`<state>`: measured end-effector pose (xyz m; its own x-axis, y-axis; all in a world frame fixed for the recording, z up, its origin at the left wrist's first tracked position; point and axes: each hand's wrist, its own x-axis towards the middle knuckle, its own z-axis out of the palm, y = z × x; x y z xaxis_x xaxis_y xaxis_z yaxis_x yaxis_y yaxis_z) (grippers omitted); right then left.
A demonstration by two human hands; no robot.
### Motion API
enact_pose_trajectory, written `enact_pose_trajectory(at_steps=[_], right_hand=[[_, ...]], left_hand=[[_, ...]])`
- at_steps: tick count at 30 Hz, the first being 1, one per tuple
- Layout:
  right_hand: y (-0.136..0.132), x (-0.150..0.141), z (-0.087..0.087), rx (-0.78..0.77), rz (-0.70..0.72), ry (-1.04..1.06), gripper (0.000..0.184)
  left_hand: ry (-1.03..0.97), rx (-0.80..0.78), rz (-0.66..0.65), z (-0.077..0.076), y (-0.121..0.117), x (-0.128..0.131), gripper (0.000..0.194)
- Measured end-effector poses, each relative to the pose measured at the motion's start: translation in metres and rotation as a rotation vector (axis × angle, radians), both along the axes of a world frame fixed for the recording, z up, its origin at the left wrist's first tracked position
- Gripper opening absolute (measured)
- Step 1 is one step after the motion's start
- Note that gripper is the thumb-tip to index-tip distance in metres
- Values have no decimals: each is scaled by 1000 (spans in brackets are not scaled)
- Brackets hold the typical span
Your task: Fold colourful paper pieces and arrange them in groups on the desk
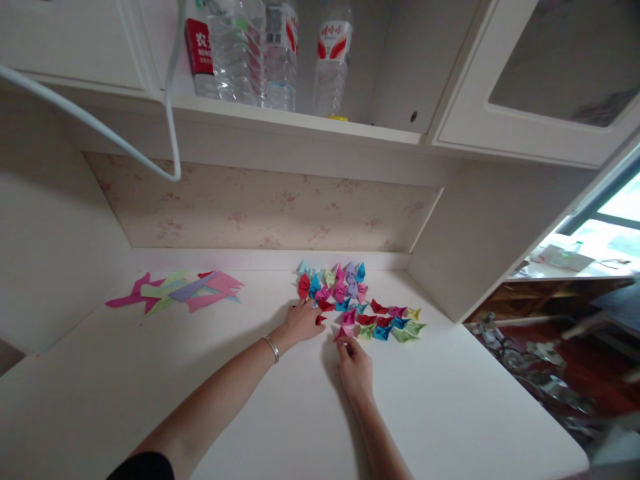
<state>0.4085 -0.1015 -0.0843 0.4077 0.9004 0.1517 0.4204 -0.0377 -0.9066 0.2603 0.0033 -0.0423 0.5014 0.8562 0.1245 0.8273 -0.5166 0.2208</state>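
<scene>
Small origami pieces point(340, 291) in many colours stand in close rows on the white desktop. My left hand point(300, 322), with a silver bracelet at the wrist, lies palm down at the left side of the rows. Its fingers are stretched out, beside a red origami piece point(304, 286) and a dark red one point(320, 321) near the thumb. Bent and pinched, the fingers of my right hand point(356, 365) are at a pink origami piece point(344, 333) at the front left of the nearer rows. The fingertips partly cover that piece.
Flat folded paper strips point(193, 290) lie piled at the back left. Above, a shelf point(300, 124) holds several plastic bottles point(333, 63), and a white cable point(125, 148) hangs in front of it. A side panel point(465, 227) bounds the desk at right.
</scene>
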Motion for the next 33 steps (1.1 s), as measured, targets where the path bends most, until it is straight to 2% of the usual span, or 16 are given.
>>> enact_pose_trajectory(at_steps=[4,10,14,21,25,30,33], right_hand=[[0,0,1,-26,-17,-3,35],[0,2,-3,-35,-17,-20,38],[-1,2,-6,-70,-1,-20,38],[0,1,-5,-75,-15,-90,35],[1,-1,-4,-92,-40,-101,36],[0,-4,-1,-115,-30,-106,37],[0,-6,1,-98,-34,-89,38]], left_hand=[[4,14,10,3,-10,-16,26],[-1,51,-5,7,-29,-55,20],[-35,74,74,10,-29,-89,19],[-107,89,228,18,-12,-164,20],[-153,71,341,27,6,-205,21],[-158,70,557,47,35,-273,27],[-173,95,709,59,45,-313,33]])
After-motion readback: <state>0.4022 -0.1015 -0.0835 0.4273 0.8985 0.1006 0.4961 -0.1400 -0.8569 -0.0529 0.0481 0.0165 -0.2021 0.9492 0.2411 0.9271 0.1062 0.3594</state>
